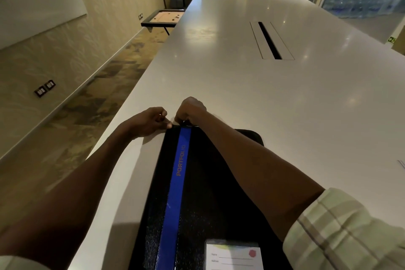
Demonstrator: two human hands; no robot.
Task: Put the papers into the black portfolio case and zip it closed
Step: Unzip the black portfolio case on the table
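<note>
White and glossy, the long tabletop (241, 85) runs away from you into an office lounge, and the flat black textured portfolio case with a blue stripe (197, 193) lies on it along the near left edge, right under your forearms. Your left hand (149, 121) has its fingertips pinched together at the far left corner of the case, seemingly holding the edge down there. Your right hand (190, 109) is curled into a tight pinch just beside the left fingers, on the far edge at the end of the stripe; it looks closed on the zipper pull, though the pull itself is hidden under your fingers. No loose papers lie beyond your fingers, so they are probably inside already, and the zipping appears to be what remains. The case looks light and fairly flexible, with a grained skin that should not slip; expect the edge to buckle if you tug the slider without bracing. Keep the left pinch close behind the slider, holding the seam taut.
</note>
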